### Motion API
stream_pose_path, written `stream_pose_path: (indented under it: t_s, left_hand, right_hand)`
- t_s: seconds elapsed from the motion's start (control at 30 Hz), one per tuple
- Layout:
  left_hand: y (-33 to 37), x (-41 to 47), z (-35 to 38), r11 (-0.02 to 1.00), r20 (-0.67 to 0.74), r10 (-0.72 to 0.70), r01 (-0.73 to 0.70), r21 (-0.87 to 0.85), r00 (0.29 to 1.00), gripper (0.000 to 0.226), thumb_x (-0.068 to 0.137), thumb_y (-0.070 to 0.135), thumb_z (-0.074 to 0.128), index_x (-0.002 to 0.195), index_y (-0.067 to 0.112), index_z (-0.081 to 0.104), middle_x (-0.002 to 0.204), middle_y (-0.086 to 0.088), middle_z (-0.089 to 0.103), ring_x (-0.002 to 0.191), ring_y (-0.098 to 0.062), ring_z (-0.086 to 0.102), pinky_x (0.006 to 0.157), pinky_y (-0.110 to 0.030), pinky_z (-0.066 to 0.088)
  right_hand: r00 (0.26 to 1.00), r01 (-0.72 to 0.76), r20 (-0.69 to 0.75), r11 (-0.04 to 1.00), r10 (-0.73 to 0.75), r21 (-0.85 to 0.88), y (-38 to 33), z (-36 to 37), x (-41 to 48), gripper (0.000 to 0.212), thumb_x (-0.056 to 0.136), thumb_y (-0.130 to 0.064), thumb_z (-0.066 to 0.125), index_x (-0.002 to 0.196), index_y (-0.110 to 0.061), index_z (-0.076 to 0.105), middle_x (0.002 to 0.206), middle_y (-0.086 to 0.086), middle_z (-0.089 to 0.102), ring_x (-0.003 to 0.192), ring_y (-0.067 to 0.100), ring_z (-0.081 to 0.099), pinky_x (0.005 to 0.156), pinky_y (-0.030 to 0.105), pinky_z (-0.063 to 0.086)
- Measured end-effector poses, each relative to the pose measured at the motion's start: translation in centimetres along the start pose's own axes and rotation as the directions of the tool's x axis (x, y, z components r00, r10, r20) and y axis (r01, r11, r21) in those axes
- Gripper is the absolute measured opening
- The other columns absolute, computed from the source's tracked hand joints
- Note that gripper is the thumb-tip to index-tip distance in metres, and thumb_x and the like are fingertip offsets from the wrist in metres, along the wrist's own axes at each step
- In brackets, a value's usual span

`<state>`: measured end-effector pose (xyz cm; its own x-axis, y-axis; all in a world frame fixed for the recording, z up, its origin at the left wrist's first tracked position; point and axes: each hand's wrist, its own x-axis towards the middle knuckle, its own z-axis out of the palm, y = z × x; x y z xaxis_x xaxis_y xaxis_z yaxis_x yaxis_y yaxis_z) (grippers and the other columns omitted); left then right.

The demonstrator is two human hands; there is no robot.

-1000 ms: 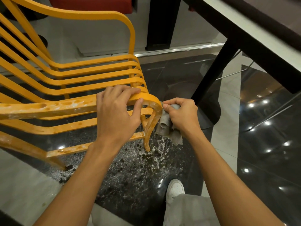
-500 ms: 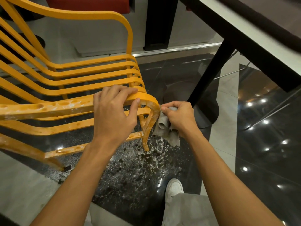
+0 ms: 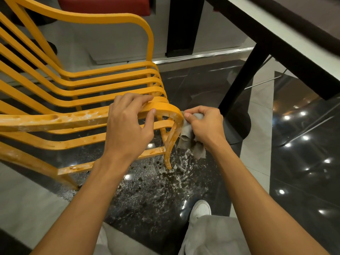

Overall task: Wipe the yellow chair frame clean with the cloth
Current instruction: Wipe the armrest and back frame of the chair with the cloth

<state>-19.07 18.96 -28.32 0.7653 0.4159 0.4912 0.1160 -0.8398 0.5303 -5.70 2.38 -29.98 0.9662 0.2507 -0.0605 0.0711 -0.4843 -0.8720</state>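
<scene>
The yellow slatted chair frame [image 3: 77,83] fills the left of the head view, its near armrest streaked with whitish grime. My left hand [image 3: 128,124] grips that near armrest just before its front bend, fingers curled over the top and thumb on the near edge. My right hand [image 3: 204,126] holds a crumpled grey cloth [image 3: 187,138] bunched in its fingers and presses it against the outer side of the armrest's downward curve. Part of the cloth hangs below the hand.
A black table leg [image 3: 239,83] on a round base stands close behind my right hand, under a dark tabletop [image 3: 287,37]. The glossy black floor [image 3: 156,190] below the chair is spattered with wet dirt. My white shoe [image 3: 200,208] rests near the bottom.
My right hand with the cloth dipped slightly down the armrest's curve and has come back up to the top of the bend. My left hand keeps its grip in the same place.
</scene>
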Motion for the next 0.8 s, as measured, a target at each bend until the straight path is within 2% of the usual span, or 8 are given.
stream_pose_path:
  t_s: [0.1, 0.17, 0.23, 0.37, 0.5, 0.57, 0.67, 0.8]
  left_hand:
    - [-0.5, 0.0, -1.3, 0.999, -0.001, -0.011, 0.011, 0.049, 1.0, 0.036, 0.099, 0.032, 0.07, 0.132, 0.017, 0.07, 0.122, 0.0, 0.067, 0.117, -0.023, 0.054, 0.103, -0.042, 0.041]
    - [-0.9, 0.0, -2.4, 0.996, 0.007, -0.022, 0.021, 0.091, 1.0, 0.039, 0.098, 0.037, 0.071, 0.133, 0.019, 0.07, 0.125, 0.001, 0.066, 0.12, -0.023, 0.053, 0.106, -0.042, 0.038]
    - [-1.4, -0.2, -3.5, 0.99, 0.018, -0.037, 0.035, 0.134, 0.999, 0.041, 0.097, 0.041, 0.072, 0.133, 0.021, 0.069, 0.127, 0.002, 0.066, 0.124, -0.023, 0.052, 0.107, -0.041, 0.035]
    - [-2.5, -1.0, -5.4, 0.976, 0.008, -0.053, 0.05, 0.213, 0.999, 0.043, 0.096, 0.045, 0.072, 0.132, 0.022, 0.07, 0.127, 0.002, 0.066, 0.126, -0.023, 0.052, 0.112, -0.044, 0.033]
    - [-3.8, -1.7, -7.1, 0.961, 0.0, -0.04, 0.038, 0.274, 0.999, 0.044, 0.097, 0.049, 0.07, 0.131, 0.021, 0.07, 0.124, 0.001, 0.066, 0.124, -0.023, 0.053, 0.114, -0.045, 0.032]
    - [-4.7, -2.2, -7.8, 0.956, -0.01, -0.045, 0.045, 0.29, 0.999, 0.044, 0.098, 0.051, 0.069, 0.131, 0.022, 0.071, 0.123, 0.002, 0.066, 0.122, -0.022, 0.053, 0.114, -0.044, 0.031]
    - [-5.6, -2.8, -8.4, 0.954, -0.026, -0.053, 0.058, 0.294, 0.998, 0.045, 0.098, 0.051, 0.068, 0.132, 0.021, 0.071, 0.123, 0.002, 0.067, 0.121, -0.022, 0.055, 0.116, -0.044, 0.03]
    - [-6.2, -2.8, -8.3, 0.957, -0.044, -0.033, 0.044, 0.287, 0.998, 0.042, 0.099, 0.047, 0.068, 0.129, 0.018, 0.073, 0.12, 0.0, 0.068, 0.118, -0.023, 0.057, 0.114, -0.044, 0.033]
  right_hand:
    - [0.97, 0.243, 0.013, 0.969, -0.242, -0.051, -2.0, -0.5, -1.1, 0.01, 0.093, -0.019, 0.077, 0.089, -0.028, 0.08, 0.093, -0.014, 0.072, 0.092, -0.003, 0.066, 0.081, 0.008, 0.049]
    - [0.93, 0.368, 0.024, 0.926, -0.367, -0.08, -3.0, -0.3, -1.6, 0.008, 0.091, -0.017, 0.078, 0.094, -0.024, 0.081, 0.097, -0.009, 0.071, 0.092, -0.001, 0.065, 0.08, 0.004, 0.046]
    - [0.891, 0.453, 0.05, 0.888, -0.451, -0.077, -3.9, 0.3, -1.9, 0.009, 0.091, -0.017, 0.078, 0.097, -0.023, 0.082, 0.1, -0.007, 0.069, 0.094, 0.002, 0.066, 0.084, 0.008, 0.049]
    - [0.81, 0.586, 0.122, 0.797, -0.573, -0.147, -5.8, 1.9, -2.4, 0.01, 0.095, -0.023, 0.074, 0.101, -0.028, 0.08, 0.105, -0.008, 0.064, 0.101, 0.009, 0.063, 0.088, 0.032, 0.056]
    - [0.761, 0.646, 0.17, 0.709, -0.626, -0.284, -7.3, 3.1, -3.3, 0.012, 0.098, -0.025, 0.07, 0.104, -0.025, 0.08, 0.106, -0.007, 0.061, 0.103, 0.01, 0.054, 0.08, 0.03, 0.045]
    - [0.735, 0.677, 0.213, 0.677, -0.644, -0.288, -7.5, 3.2, -3.4, 0.011, 0.097, -0.025, 0.071, 0.103, -0.025, 0.08, 0.105, -0.01, 0.06, 0.102, 0.007, 0.053, 0.08, 0.03, 0.046]
    - [0.745, 0.667, 0.25, 0.703, -0.619, -0.249, -7.5, 2.5, -2.9, 0.008, 0.095, -0.027, 0.074, 0.1, -0.03, 0.08, 0.102, -0.016, 0.058, 0.097, 0.005, 0.057, 0.082, 0.03, 0.052]
    - [0.784, 0.62, 0.196, 0.722, -0.59, -0.307, -8.2, 3.5, -3.0, 0.009, 0.097, -0.027, 0.071, 0.101, -0.028, 0.08, 0.104, -0.009, 0.06, 0.098, 0.013, 0.06, 0.083, 0.04, 0.056]
